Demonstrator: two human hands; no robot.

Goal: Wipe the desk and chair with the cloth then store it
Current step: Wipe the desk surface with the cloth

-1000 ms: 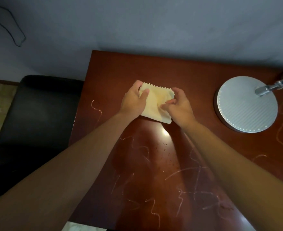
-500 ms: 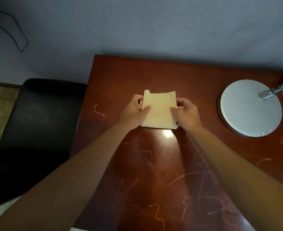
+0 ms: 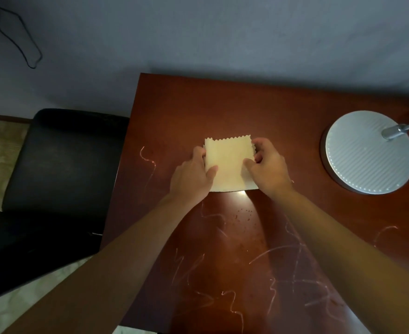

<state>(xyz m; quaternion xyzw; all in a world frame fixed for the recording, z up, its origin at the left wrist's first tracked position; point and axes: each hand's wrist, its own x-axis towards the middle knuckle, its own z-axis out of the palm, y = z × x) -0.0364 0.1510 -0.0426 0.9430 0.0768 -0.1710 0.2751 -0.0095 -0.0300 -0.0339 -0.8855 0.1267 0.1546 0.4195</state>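
Between hands: cloth point(image 3: 230, 165) flat on counter point(image 3: 222, 112), both equally near.
Hands: left hand point(image 3: 191, 177) and right hand point(image 3: 267, 168) pinch opposite side edges.

Bare desk point(image 3: 198, 112) surrounds the cloth point(image 3: 228, 165); only the lamp base point(image 3: 367, 155) blocks the right.

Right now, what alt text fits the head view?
Both hands, left hand and right hand, hold a pale yellow cloth flat on a scribble-marked brown desk. A round lamp base stands right, a black chair left.
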